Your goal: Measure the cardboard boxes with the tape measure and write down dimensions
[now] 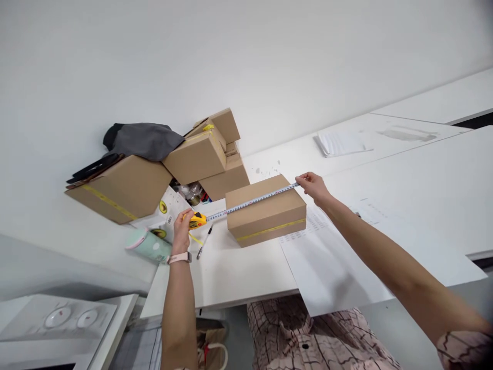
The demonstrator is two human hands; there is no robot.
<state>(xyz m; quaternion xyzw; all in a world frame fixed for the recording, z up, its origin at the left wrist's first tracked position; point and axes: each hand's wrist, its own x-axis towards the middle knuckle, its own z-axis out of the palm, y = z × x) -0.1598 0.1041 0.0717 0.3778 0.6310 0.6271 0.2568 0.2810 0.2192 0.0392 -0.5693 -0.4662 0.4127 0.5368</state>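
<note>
Left hand (182,229) closed around the yellow case of a tape measure (197,220), held just off the left end of a cardboard box (265,210). Right hand (313,186) pinching the free end of the tape at the box's far right top corner, fingers closed on the tip. Tape blade (252,201) drawn taut and lying along the back top edge of the box, spanning it from end to end, markings facing up. Box resting flat on the white table (231,277), sealed, with a yellow strip along its front face. Judging by this, already stretched and lined up across the full length; reading the figure and noting it down seemingly left to do. Printed sheet (331,262) lying just right of the box, partly tucked beneath it and overhanging the near table edge. Pen (204,242) on the table just below the tape case, untouched. Pale green bottle (148,245) lying on its side beside the left wrist, which wears a pink watch (179,257). Further back, a pile of other cardboard boxes (162,174) stacked unevenly against the wall, a dark cloth (144,139) draped on top. Folded white paper (339,144) well apart on the far table. Only one view available.
</note>
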